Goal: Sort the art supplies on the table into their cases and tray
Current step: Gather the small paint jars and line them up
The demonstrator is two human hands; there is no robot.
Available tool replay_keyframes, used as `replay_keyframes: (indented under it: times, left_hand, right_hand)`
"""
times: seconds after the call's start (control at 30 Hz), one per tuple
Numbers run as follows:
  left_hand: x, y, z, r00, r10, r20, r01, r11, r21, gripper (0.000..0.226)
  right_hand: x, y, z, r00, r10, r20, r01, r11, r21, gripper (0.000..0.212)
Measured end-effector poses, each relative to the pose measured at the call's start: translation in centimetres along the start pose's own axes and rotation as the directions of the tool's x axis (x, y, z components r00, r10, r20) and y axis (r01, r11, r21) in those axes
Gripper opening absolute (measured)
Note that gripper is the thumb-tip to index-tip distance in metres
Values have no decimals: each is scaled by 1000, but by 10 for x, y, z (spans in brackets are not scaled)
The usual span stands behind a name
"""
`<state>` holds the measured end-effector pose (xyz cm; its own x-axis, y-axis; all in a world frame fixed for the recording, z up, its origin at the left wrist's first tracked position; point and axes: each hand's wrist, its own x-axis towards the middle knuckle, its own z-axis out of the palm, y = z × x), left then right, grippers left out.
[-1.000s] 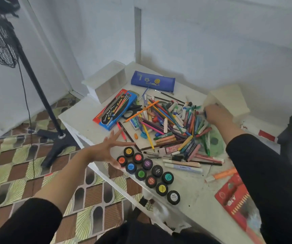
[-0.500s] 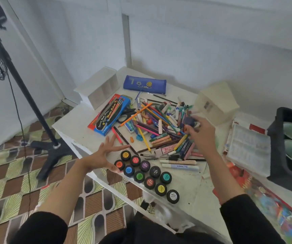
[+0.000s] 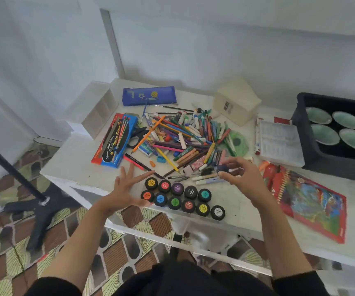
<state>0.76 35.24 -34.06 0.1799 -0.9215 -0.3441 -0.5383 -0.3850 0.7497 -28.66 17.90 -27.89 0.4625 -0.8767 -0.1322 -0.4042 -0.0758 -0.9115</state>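
White table [image 3: 80, 159], right hand [image 3: 244, 178] drawn nearer pinching small dark item [image 3: 223, 168], left hand [image 3: 122, 189] splayed.

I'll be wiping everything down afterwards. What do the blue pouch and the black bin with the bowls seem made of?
Blue pouch: probably fabric or soft vinyl, matte; it lies flat, its edges slightly wavy, with printed figures. Black bin: likely rigid plastic, dull finish; straight moulded walls and a rounded rim. The view cannot confirm either.

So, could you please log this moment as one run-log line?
left hand: open, fingers spread beside paint pots | right hand: pinching small dark item | supplies pile: unsorted
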Motion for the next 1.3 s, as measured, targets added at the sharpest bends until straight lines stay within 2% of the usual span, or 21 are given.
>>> replay_keyframes:
  times: [0.13,0.37,0.47,0.7,0.9,1.1,1.3]
  left_hand:
    - [1,-5,-2,999,51,-12,-50,997,63,88]
    - [2,5,-2,1000,18,17,-20,991,134,77]
    - [1,6,-3,1000,23,22,-26,990,141,71]
    - [-2,10,-2,999,52,-3,-51,987,154,74]
    - [-2,7,-1,999,42,-7,-41,989,140,72]
    - [-2,2,5,996,81,-40,-75,987,139,83]
    - [-1,-4,10,971,203,-126,-189,975,118,95]
  right_hand:
    - [-23,4,2,999,17,-45,-20,997,-76,30]
    - [-51,7,16,994,2,-107,-16,992,-129,32]
    - [-55,7,24,994,-26,-109,2,978,-211,30]
    - [-51,6,34,997,-22,-74,-11,907,-421,26]
    - [-49,12,38,986,34,-160,-94,918,-385,27]
    - [-47,18,41,975,65,-212,-142,919,-368,21]
    - [-45,24,42,958,129,-254,-205,932,-299,17]
